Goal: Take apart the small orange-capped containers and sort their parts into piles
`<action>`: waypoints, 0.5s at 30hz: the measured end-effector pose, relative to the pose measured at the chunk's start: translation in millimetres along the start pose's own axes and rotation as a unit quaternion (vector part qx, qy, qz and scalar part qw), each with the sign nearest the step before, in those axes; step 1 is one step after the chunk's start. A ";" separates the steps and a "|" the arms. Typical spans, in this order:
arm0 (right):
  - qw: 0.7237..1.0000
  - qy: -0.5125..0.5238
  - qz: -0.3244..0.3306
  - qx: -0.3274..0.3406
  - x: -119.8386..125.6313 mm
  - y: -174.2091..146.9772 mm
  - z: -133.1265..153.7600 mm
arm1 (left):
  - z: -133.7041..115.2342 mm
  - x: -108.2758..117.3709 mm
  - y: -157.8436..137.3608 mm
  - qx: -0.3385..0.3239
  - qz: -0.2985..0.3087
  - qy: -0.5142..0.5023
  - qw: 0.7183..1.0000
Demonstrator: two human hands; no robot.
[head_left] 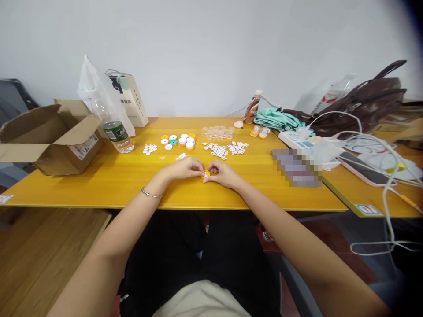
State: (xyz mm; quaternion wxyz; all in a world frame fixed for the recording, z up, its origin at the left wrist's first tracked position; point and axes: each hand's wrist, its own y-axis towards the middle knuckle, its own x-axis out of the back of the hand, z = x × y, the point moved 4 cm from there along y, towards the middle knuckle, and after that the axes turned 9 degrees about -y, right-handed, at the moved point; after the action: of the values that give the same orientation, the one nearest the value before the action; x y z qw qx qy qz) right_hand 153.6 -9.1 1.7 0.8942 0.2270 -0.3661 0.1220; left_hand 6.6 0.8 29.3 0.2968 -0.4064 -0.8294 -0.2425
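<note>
A small round orange-and-white plastic piece (206,174) is between my two hands just above the front half of the table. My right hand (222,172) pinches it from the right with thumb and index finger. From the left, the closed fingertips of my left hand (189,168) meet its edge. Fingers cover much of the piece. Small white parts (181,156) lie just behind my left hand. Farther back stand orange, white and teal round caps (173,142). Flat white openwork pieces (219,150) are spread behind my right hand, with clear round cups (218,132) beyond them.
An open cardboard box (49,141) and a water bottle (115,132) stand at the left, near a paper bag (134,99). More white pieces (150,149) lie nearby. To the right are a coffee bottle (252,108), teal cloth (280,119), power strip (294,140), cables and brown bag (366,105).
</note>
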 end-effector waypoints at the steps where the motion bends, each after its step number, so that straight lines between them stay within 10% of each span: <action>1: 1.000 -0.001 0.001 -0.001 -0.1 -0.1 -0.2 | -0.7 0.9 -0.3 -0.003 -0.001 0.004 1.000; 8: 1.000 -0.013 0.001 0.000 -1.4 0.4 -3.2 | 10.7 53.2 -21.2 0.073 -0.213 0.150 0.963; 15: 1.000 -0.024 0.004 0.008 -0.7 -0.3 -1.6 | 33.8 61.5 -30.1 0.216 -0.200 0.290 0.910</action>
State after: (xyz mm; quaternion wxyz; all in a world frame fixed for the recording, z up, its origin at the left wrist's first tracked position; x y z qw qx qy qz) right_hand 154.2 -8.5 0.1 0.8826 0.2355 -0.3876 0.1234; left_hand -58.4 38.5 42.9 0.5502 -0.0695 -0.8029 -0.2186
